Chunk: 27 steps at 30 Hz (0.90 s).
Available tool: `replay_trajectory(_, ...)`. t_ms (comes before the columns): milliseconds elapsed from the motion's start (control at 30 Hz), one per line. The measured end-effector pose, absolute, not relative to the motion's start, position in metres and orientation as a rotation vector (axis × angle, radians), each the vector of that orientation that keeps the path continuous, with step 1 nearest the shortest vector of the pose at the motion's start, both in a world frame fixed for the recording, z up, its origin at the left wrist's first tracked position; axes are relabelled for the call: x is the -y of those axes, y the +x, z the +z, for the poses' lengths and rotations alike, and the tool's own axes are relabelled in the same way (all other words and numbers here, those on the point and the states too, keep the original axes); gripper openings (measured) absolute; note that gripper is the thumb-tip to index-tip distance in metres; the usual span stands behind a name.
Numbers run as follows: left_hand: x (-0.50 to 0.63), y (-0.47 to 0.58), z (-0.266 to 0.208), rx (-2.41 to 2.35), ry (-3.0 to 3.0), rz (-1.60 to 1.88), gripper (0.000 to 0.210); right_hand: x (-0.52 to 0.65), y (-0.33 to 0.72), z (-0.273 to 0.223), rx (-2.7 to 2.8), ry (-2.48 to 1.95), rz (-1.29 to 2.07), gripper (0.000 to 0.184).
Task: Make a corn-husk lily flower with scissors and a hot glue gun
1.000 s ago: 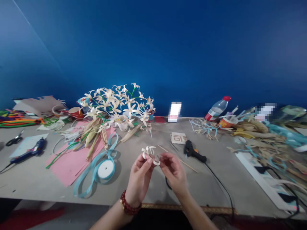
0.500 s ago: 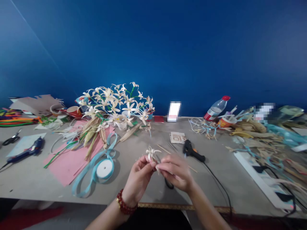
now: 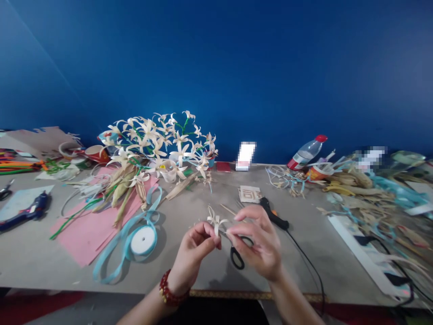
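A blue wall point(image 3: 270, 67) rises far beyond the ribbon spool point(image 3: 138, 246), which lies on the grey tabletop point(image 3: 20, 271). Directly beyond the spool stands a broad spray of white flowers point(image 3: 149, 135) with green stems. Sheets of pink paper point(image 3: 81, 239) lie just to the spool's left, and a white power strip point(image 3: 358, 248) is well apart to its right.

The hands are to the right of the spool. The left hand point(image 3: 194, 248), the nearer one, has thumb and fingers pinched on a small blossom. The right hand point(image 3: 259, 243), farther from the spool, has thumb and forefinger a narrow gap apart beside the petals; whether its fingertips hold one cannot be told.

A bottle point(image 3: 306, 153) leans far to the spool's right and beyond it. Also rightward lie a black glue gun point(image 3: 274, 214) and, closer to the spool, scissors point(image 3: 232, 258) partly hidden by the right hand. Smallest is the blossom point(image 3: 217, 221), upright, right of the spool and slightly beyond it.
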State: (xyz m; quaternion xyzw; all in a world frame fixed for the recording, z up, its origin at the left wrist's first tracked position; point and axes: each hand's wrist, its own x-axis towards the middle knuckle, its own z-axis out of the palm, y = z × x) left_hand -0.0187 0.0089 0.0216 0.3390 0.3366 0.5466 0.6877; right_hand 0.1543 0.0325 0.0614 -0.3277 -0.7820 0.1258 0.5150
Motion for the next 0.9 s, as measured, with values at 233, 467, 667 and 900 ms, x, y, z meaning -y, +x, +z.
replay_trajectory(233,-0.011,-0.017,0.033,-0.626,0.611,1.151,0.024,-0.041,0.148,0.069,1.953,-0.8,0.256,0.015)
replay_trajectory(467,-0.011,-0.017,0.033,-0.611,0.604,1.145,0.023,-0.041,0.147,0.068,1.978,-0.774,0.191,0.017)
replay_trajectory(667,-0.01,-0.017,0.036,-0.62,0.611,1.137,0.026,-0.04,0.145,0.07,1.974,-0.769,0.149,0.018)
replay_trajectory(900,-0.009,-0.017,0.034,-0.597,0.604,1.145,0.022,-0.039,0.142,0.072,1.951,-0.777,0.122,0.017)
